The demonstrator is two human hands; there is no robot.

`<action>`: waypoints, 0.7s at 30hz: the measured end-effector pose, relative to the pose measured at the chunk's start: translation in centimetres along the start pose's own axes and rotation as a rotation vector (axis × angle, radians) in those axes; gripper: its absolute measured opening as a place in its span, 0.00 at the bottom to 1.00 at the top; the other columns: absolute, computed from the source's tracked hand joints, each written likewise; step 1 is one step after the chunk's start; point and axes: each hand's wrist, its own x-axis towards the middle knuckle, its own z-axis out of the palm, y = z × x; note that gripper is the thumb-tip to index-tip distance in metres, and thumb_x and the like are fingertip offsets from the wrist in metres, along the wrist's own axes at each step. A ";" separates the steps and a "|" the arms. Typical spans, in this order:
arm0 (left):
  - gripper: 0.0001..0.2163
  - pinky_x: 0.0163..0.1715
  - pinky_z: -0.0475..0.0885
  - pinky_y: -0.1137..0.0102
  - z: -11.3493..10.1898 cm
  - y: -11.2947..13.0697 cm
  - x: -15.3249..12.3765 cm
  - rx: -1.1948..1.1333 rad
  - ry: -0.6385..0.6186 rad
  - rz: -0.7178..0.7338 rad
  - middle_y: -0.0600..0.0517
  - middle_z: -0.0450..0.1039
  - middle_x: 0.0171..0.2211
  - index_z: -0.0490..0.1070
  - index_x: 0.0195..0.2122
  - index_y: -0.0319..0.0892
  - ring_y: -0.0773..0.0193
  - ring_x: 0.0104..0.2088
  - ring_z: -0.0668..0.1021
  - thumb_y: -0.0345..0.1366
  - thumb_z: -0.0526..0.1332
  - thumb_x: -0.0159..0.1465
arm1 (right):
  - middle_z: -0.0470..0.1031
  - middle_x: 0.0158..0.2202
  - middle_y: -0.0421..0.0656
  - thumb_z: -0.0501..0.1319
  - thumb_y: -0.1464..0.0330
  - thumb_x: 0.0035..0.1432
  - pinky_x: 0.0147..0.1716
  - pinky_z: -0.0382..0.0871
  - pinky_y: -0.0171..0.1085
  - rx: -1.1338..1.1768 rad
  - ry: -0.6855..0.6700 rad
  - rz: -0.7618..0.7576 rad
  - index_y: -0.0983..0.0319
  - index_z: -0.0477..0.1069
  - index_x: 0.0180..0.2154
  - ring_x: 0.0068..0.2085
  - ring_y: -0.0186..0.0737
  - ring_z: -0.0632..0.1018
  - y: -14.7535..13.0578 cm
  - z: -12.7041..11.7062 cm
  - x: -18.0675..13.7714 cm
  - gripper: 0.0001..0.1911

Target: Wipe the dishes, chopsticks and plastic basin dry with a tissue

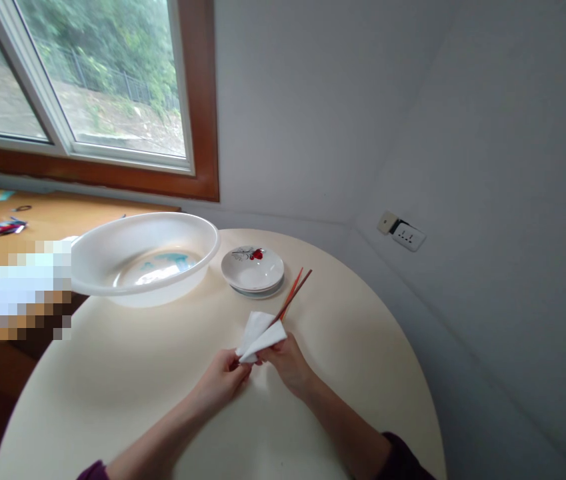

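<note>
Both hands meet over the middle of a round cream table point(113, 373). My left hand point(223, 380) pinches the near end of a folded white tissue point(259, 333). My right hand point(287, 363) is closed around a pair of reddish-brown chopsticks point(295, 290), whose near ends are wrapped in the tissue. The chopsticks point away to the upper right, their far tips close to a small stack of white dishes point(253, 270) with a red flower print.
A large white plastic basin point(145, 257) stands at the table's far left edge, beside the dishes. Behind it are a wooden desk point(37, 223) with small items and a window. A wall socket point(407, 235) sits on the right wall.
</note>
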 end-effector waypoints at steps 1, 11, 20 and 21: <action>0.13 0.15 0.45 0.76 0.0 0.2 -0.1 0.012 -0.009 0.013 0.63 0.50 0.12 0.71 0.28 0.36 0.76 0.13 0.53 0.42 0.57 0.52 | 0.66 0.16 0.36 0.67 0.66 0.39 0.21 0.60 0.32 -0.025 0.013 -0.002 0.64 0.69 0.18 0.20 0.30 0.66 0.0 0.0 0.0 0.09; 0.24 0.15 0.45 0.75 -0.4 1.2 -0.3 0.061 0.015 -0.034 0.63 0.50 0.11 0.73 0.33 0.34 0.75 0.14 0.52 0.53 0.57 0.52 | 0.72 0.19 0.37 0.73 0.64 0.30 0.19 0.62 0.29 0.242 0.306 -0.115 0.64 0.73 0.22 0.20 0.28 0.68 -1.0 -5.0 2.3 0.15; 0.19 0.11 0.52 0.77 -0.4 1.1 -0.5 -0.093 0.125 -0.011 0.61 0.58 0.10 0.73 0.30 0.35 0.75 0.10 0.59 0.49 0.60 0.52 | 0.70 0.20 0.33 0.73 0.63 0.29 0.21 0.65 0.24 0.290 0.497 -0.157 0.61 0.72 0.25 0.21 0.23 0.67 -1.1 -10.3 3.0 0.18; 0.19 0.12 0.57 0.76 -0.4 1.2 -0.5 -0.153 0.153 0.004 0.59 0.62 0.11 0.73 0.31 0.35 0.73 0.11 0.63 0.49 0.61 0.51 | 0.70 0.20 0.33 0.73 0.62 0.29 0.21 0.65 0.24 0.281 0.506 -0.160 0.61 0.72 0.26 0.21 0.23 0.68 -0.9 -10.4 3.1 0.19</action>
